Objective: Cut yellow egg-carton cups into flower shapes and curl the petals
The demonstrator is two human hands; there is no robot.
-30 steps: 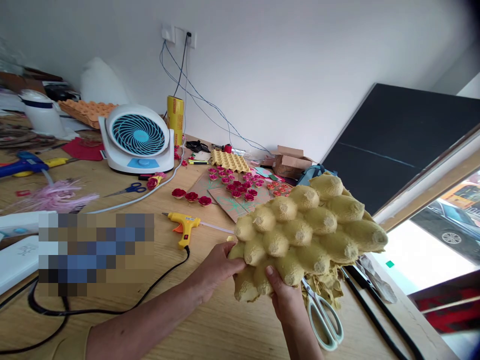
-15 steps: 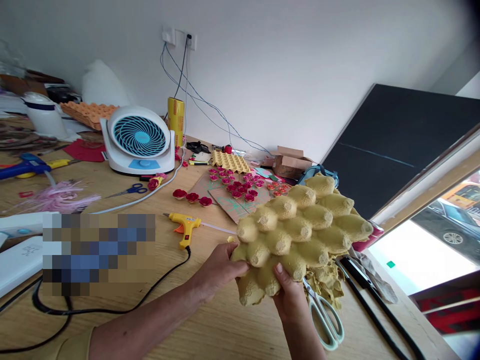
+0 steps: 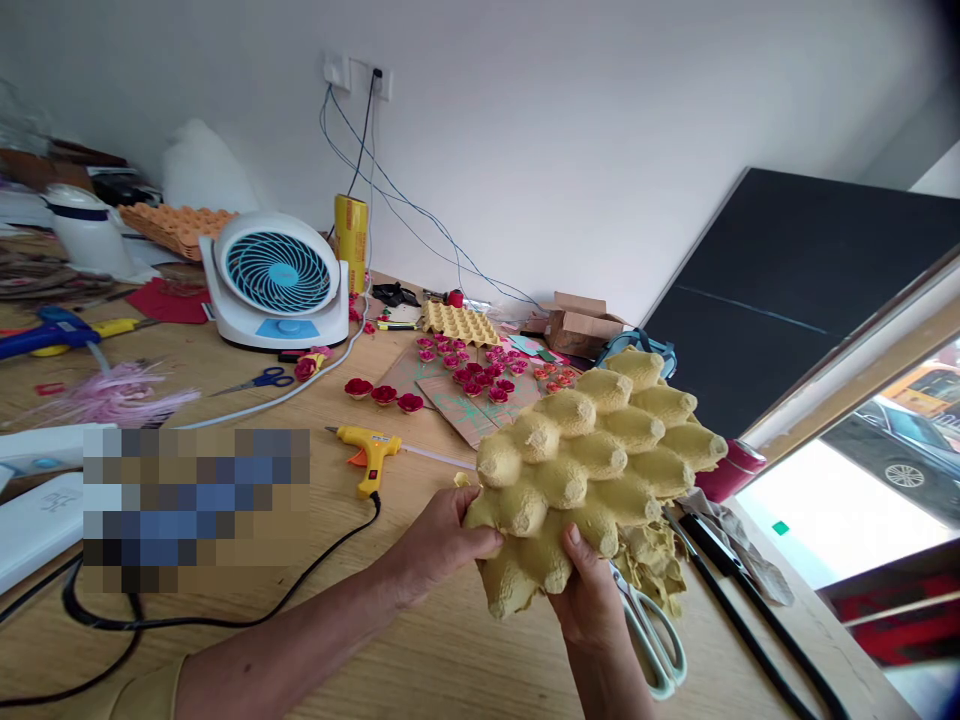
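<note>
A yellow pulp egg tray (image 3: 577,470), bumps facing me, is held up tilted above the table by both hands. My left hand (image 3: 442,540) grips its left edge, thumb on the front and the other fingers mostly hidden behind. Lower down, my right hand (image 3: 589,585) closes on the bottom edge, its thumb pressed against a bump. Under the tray and just right of my right hand lie pale-handled scissors (image 3: 654,640) and a heap of torn yellow egg-tray scraps (image 3: 656,570).
A yellow glue gun (image 3: 367,455) with a black cord lies left of the tray. Behind are red paper flowers (image 3: 476,375) on cardboard, another egg tray (image 3: 459,324) and a white fan (image 3: 277,280). Blue scissors (image 3: 262,378) lie near the fan. Long black bars (image 3: 757,610) are at right.
The egg tray has turned slightly in my hands; its far right end has shifted left, showing more of the red can behind. My right hand has moved a little right with it.
</note>
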